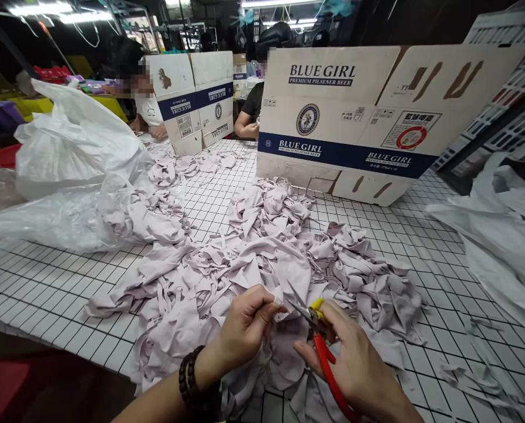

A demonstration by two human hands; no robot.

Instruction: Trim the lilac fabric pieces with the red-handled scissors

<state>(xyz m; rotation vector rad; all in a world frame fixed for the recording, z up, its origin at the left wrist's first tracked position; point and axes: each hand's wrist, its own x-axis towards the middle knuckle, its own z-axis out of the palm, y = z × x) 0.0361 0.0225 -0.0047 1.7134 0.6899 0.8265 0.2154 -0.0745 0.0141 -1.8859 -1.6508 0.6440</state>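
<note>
Pale pinkish fabric pieces (262, 264) lie in a loose heap on the white table with a black grid pattern. My left hand (251, 323), with dark beads on its wrist, pinches the edge of one piece near the front of the heap. Red-handled scissors (326, 370) are gripped in my right hand (350, 358). Their blades stand apart and point up and left, close to the cloth by my left fingertips. Something yellow (316, 305) shows by the scissors' pivot at my right fingers. The held piece hangs down between my two hands.
Cardboard beer boxes (333, 106) (196, 100) stand upright across the table's far side. Two people sit behind them. Plastic bags (77, 141) with fabric lie at left, and a white bag (500, 229) at right. Thin scraps (478, 382) are scattered at front right.
</note>
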